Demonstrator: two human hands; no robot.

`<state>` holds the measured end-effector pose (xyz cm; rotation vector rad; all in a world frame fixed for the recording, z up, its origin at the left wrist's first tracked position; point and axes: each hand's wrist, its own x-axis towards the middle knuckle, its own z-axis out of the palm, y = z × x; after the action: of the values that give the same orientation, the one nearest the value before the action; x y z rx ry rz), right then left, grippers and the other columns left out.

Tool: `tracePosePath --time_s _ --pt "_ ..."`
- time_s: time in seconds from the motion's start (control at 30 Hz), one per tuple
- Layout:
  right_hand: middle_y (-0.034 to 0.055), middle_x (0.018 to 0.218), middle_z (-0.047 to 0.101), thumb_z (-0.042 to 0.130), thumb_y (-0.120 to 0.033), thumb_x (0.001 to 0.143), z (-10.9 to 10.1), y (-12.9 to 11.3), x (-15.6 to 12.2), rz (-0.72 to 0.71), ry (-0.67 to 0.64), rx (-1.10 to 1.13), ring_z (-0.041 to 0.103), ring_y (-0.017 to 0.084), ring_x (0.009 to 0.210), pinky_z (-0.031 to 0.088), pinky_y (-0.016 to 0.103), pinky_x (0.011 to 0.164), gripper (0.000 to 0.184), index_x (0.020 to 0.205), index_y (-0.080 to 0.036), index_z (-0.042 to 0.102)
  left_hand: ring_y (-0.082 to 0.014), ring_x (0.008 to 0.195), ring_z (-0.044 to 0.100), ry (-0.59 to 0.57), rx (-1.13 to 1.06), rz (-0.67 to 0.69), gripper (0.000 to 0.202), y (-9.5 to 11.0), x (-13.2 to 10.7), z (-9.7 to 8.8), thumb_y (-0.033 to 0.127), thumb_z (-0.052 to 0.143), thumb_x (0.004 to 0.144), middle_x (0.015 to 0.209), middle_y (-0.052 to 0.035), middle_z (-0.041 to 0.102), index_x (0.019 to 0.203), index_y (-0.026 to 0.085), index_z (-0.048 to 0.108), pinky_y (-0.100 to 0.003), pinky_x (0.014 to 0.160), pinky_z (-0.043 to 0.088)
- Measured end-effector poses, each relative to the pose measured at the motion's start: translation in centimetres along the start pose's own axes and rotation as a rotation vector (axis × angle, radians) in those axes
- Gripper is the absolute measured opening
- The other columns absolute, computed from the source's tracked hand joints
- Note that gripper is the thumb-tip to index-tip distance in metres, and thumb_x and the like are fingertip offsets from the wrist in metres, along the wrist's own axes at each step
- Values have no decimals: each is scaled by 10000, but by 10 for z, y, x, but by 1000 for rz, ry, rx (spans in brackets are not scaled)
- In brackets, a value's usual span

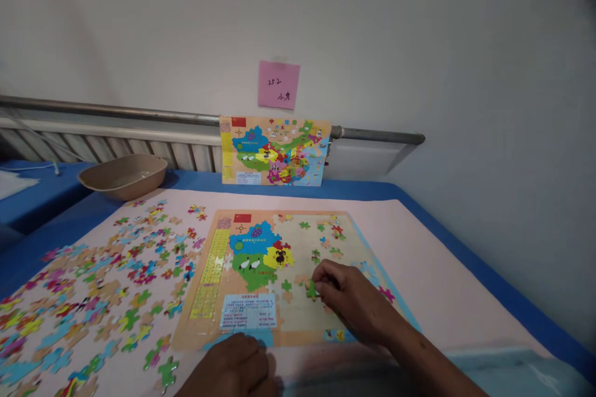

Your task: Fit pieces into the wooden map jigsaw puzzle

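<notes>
- While your right hand (347,301) pinches a green jigsaw piece (311,290) between thumb and fingertips, that piece sits low over the bare cream right half of the map puzzle board (302,316), just right of the fitted green region.
- Your left hand (228,372) lies curled at the board's near edge, knuckles up. Its fingertips are hidden, so you cannot tell whether it holds anything.
- Scattered loose pieces (326,242) lie on the board's far right area. If your wrist drags as you lower the green piece, it could knock them out of place or into the fitted regions.
- A pink piece (386,293) lies close to the board's right edge, where a careless sweep of your right forearm could push it onto the pink paper sheet (447,298).
- Weight from your left hand at the near edge could shift the board on that smooth sheet and loosen the fitted regions.
- A wide spread of pieces (107,298) covers the sheet left of the board. Reaching across it with a low sleeve could drag some over the sheet's edge onto the blue counter (484,279).
- A printed map poster (275,150) stands propped at the far side beside a tan basin (123,175). A bump to the counter could make the poster slip.
</notes>
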<state>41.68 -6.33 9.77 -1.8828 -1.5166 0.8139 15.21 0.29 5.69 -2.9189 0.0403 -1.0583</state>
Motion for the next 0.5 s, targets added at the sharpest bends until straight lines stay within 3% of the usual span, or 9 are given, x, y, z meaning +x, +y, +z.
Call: tracePosePath --time_s 0.3,0.5 --pt "-8 830 680 527 -180 917 10 -6 1 -54 -9 -111 580 175 759 388 303 721 129 878 -221 643 -151 547 463 27 -17 -10 461 0 -2 5 225 309 1139 618 30 536 728 205 517 -325 510 311" --pt "-2 880 704 513 -156 913 13 -6 1 -111 -15 -138 611 175 802 401 299 762 149 850 -219 632 -150 561 500 -12 3 -13 453 1 -2 1 240 332 1134 636 28 546 723 202 516 -324 527 336"
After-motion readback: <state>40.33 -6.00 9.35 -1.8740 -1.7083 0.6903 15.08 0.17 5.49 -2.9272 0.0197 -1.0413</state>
